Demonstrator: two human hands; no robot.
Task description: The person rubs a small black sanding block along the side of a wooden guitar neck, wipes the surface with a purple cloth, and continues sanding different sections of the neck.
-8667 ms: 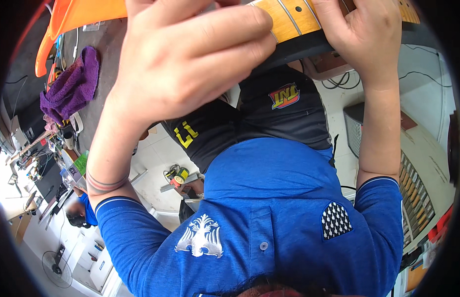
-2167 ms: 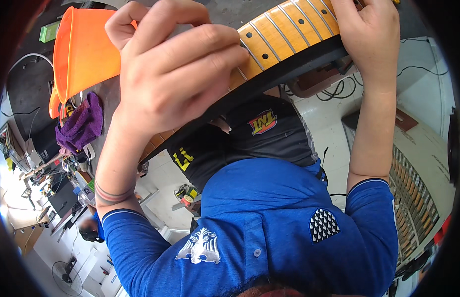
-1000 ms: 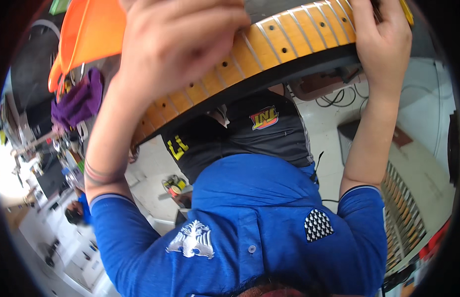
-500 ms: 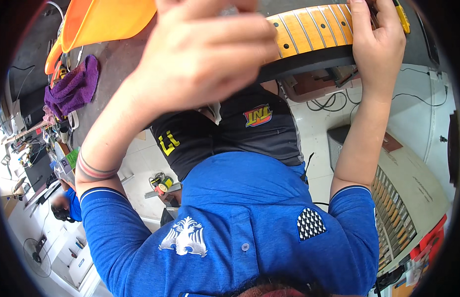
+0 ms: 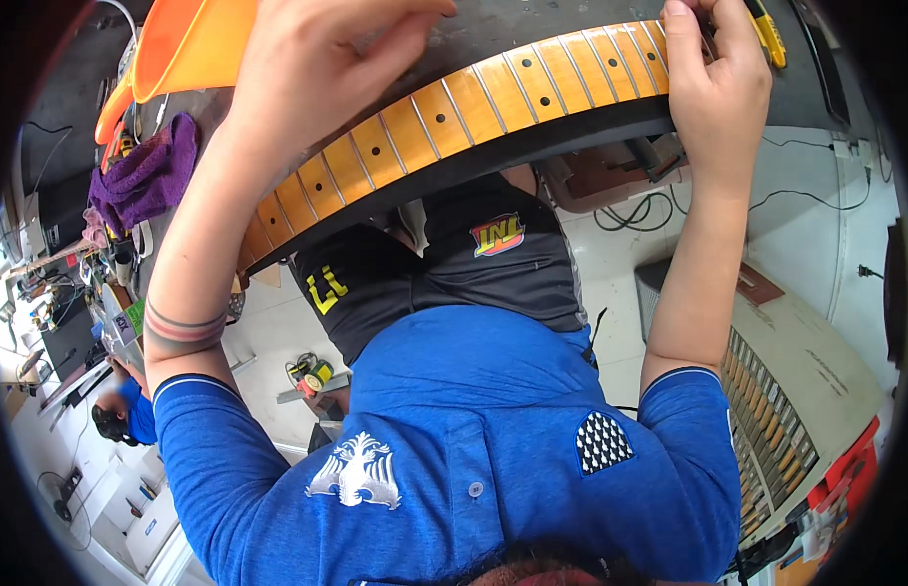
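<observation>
A long guitar neck (image 5: pixel 493 93), with a yellow wooden fretboard, silver frets and dark dots, lies across the upper middle above my lap. My right hand (image 5: pixel 718 98) is wrapped round its right end, thumb on top. My left hand (image 5: pixel 322 73) is raised at the top, over the left half of the neck, its fingers curled near the frame edge; what they hold, if anything, is hidden. An orange funnel-like plastic item (image 5: pixel 176 44) and a purple cloth (image 5: pixel 142 176) lie to the left, and a yellow tool (image 5: pixel 771 39) sits beyond my right hand.
A dark worktop (image 5: pixel 517 21) runs along the top, with tool clutter (image 5: pixel 73 293) down the left. A co-worker (image 5: pixel 127 410) in blue is at lower left. A beige cabinet with slotted rows (image 5: pixel 786 391) stands at right, near coiled black cables (image 5: pixel 630 220). A yellow-black tool (image 5: pixel 312 371) is low behind me.
My left hand has moved up and left from over the fretboard, uncovering more of the frets. My right hand stays on the neck's right end, slightly further left in view.
</observation>
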